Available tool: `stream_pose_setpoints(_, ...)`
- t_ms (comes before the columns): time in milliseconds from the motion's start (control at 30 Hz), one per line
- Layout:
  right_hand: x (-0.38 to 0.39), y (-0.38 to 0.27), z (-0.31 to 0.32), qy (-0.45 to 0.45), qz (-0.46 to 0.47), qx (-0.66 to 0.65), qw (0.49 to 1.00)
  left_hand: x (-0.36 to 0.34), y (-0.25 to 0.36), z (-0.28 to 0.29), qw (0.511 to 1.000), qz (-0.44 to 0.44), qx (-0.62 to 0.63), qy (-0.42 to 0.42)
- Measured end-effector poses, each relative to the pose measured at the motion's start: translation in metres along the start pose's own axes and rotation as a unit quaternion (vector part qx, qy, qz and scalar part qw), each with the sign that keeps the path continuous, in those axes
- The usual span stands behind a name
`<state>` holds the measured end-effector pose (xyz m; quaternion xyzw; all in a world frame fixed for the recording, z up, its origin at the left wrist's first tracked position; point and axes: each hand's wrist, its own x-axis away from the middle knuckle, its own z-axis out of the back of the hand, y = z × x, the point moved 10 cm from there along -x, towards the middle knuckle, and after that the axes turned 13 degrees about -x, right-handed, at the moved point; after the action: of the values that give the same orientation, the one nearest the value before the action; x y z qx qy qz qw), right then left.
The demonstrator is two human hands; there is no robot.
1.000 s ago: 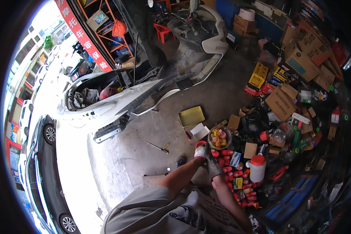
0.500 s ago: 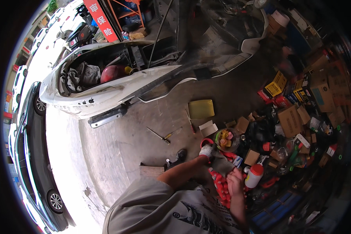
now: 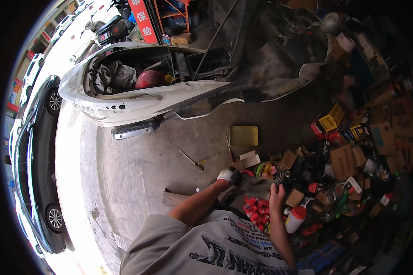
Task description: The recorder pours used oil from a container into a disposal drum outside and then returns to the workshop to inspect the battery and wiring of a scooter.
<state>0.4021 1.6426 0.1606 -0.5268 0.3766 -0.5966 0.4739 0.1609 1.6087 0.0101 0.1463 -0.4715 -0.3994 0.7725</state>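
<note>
Bare right hand (image 3: 276, 197) gripped end of limp dark grey fabric (image 3: 257, 187), fingers closed on it; fabric hung between both hands. White-gloved left hand (image 3: 226, 176) was at other end, finger closure impossible to tell. Uneven pull could have made fabric slip, or catch small red plastic bottles (image 3: 258, 208) and tip some. White plastic jar with red lid (image 3: 295, 219) stood just beside right arm; outward swing might have knocked it. Grey concrete floor (image 3: 160, 165) held shallow yellow rectangular tray (image 3: 243, 136). White scooter (image 3: 142, 107) stood beyond.
</note>
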Motion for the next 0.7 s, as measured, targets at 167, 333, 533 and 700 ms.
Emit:
stream_pose_setpoints(167,-0.017,0.012,0.008,0.056,0.094,0.022,0.994,0.025,0.002,0.006,0.992,0.029,0.102,-0.073)
stream_pose_setpoints(333,-0.016,0.026,-0.026,0.004,0.118,0.038,0.992,0.072,0.046,-0.025,0.922,0.084,0.282,-0.252)
stream_pose_setpoints(533,0.015,0.042,-0.086,-0.138,-0.11,-0.17,0.97,0.062,0.048,-0.025,0.945,-0.055,0.275,-0.166)
stream_pose_setpoints(700,0.009,0.071,-0.085,-0.092,-0.103,-0.223,0.965,0.044,0.031,-0.033,0.95,-0.006,0.302,-0.08)
